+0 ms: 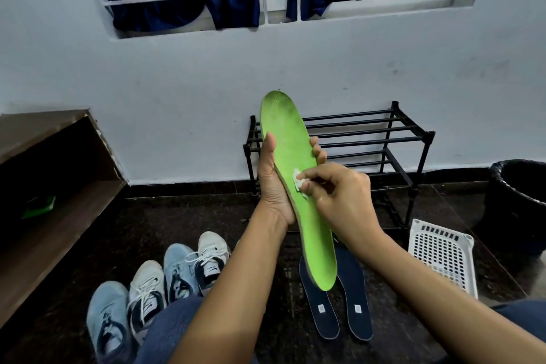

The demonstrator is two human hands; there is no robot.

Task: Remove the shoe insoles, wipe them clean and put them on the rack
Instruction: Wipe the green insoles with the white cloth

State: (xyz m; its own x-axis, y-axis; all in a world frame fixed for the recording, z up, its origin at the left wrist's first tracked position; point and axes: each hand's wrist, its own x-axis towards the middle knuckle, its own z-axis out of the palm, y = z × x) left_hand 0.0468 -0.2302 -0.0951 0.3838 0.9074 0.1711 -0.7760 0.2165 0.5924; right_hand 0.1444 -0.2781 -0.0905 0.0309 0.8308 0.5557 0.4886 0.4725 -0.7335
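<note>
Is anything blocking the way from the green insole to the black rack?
Nothing visible does. The left hand holds the green insole up in front of the black rack, with only air between.

Green insole (291,142) upright before the black rack (430,134); two navy insoles (354,289) lie on the floor.

- The left hand (273,183) grips a long bright green foam insole (298,186), thumb on its near edge, fingers (319,154) curled round the far edge.
- The right hand (339,195) pinches a small white wad of tissue (297,182) at its fingertips, pressing it on the insole just below the left fingers.
</note>
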